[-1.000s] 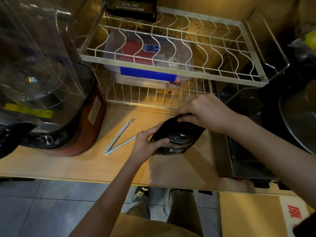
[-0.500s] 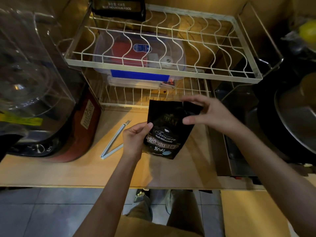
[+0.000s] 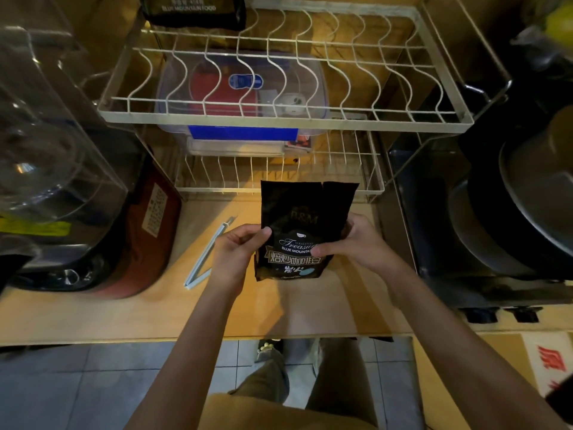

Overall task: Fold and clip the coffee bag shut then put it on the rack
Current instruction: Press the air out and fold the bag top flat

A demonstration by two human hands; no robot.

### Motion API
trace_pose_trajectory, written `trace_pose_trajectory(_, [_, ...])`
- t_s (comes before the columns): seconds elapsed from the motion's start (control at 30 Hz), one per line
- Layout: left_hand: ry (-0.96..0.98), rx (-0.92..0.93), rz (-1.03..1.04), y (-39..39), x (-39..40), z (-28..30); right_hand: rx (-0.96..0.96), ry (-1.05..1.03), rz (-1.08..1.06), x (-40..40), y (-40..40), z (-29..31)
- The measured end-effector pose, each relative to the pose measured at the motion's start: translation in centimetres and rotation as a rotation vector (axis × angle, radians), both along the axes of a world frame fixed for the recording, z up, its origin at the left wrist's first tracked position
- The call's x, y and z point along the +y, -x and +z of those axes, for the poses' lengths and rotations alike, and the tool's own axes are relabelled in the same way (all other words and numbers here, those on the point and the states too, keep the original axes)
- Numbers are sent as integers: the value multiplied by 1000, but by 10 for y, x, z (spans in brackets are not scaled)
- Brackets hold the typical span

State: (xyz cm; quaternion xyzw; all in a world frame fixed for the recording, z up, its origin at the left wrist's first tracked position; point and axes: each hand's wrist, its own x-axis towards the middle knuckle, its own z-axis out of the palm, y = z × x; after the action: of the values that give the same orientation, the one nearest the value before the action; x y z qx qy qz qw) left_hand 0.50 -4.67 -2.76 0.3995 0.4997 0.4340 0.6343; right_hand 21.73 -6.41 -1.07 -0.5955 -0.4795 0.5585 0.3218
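Note:
A black coffee bag (image 3: 299, 218) with white lettering stands upright on the wooden counter, its top unfolded and open, with a split at the upper edge. My left hand (image 3: 234, 252) grips its left side and my right hand (image 3: 353, 243) grips its right side, thumb across the front. A pale blue bag clip (image 3: 204, 256) lies open in a V on the counter just left of my left hand. The white two-tier wire rack (image 3: 279, 121) stands right behind the bag.
A clear plastic box (image 3: 242, 88) with a blue latch sits on the rack's lower tier. Another black coffee bag (image 3: 192, 9) rests at the top tier's back left. A blender with a red base (image 3: 148, 231) stands left; a dark pot (image 3: 511, 212) sits on a stove right.
The bag's top was folded down under my right hand; it has sprung upright and unfolded. My right hand moved from the top down to the bag's right side. Both hands now hold it lower.

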Motion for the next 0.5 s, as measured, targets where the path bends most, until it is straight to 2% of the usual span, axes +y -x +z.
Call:
trace_pose_trajectory(0.17, [-182, 80, -244, 7, 10, 19, 50, -13, 4, -8, 0, 0])
trace_pose_trajectory(0.27, [-151, 124, -289, -5, 11, 27, 64, -70, 2, -9, 10, 6])
trace_pose_trajectory(0.33, [-30, 16, -199, -10, 11, 28, 32, -114, -18, -10, 18, 14])
trace_pose_trajectory(0.5, [186, -470, -162, 3, 10, 11, 48, -259, -40, -16, 30, 33])
